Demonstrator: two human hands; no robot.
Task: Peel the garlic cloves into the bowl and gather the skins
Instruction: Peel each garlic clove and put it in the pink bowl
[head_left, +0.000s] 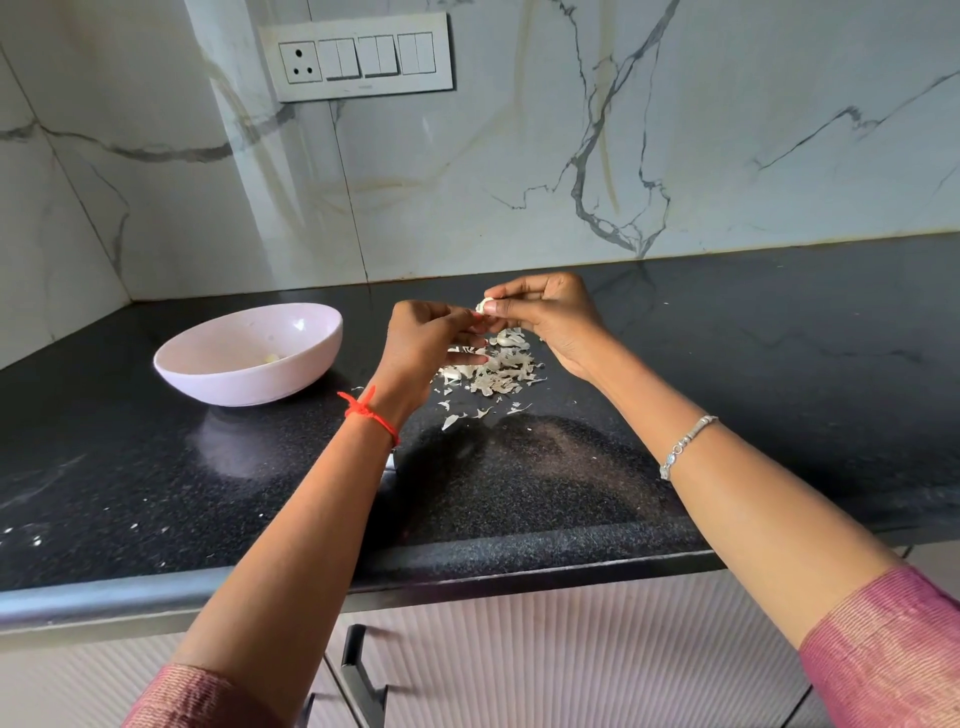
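Note:
A garlic clove (484, 305) is pinched between the thumb and fingers of my right hand (550, 322), held above the counter. My left hand (423, 345) meets it from the left, its fingertips at the clove's skin. Below both hands lies a loose heap of papery garlic skins (498, 374), with a few whole cloves (506, 339) among them. A pale pink bowl (317, 332) stands to the left of my hands; one small peeled piece (271, 358) shows inside it.
The black speckled counter (779, 364) runs to a marble wall behind and a left corner. Stray skin flakes (457, 418) lie nearer the front edge. A switch panel (358, 57) is on the wall. Cabinet handles (358, 670) sit below the counter edge.

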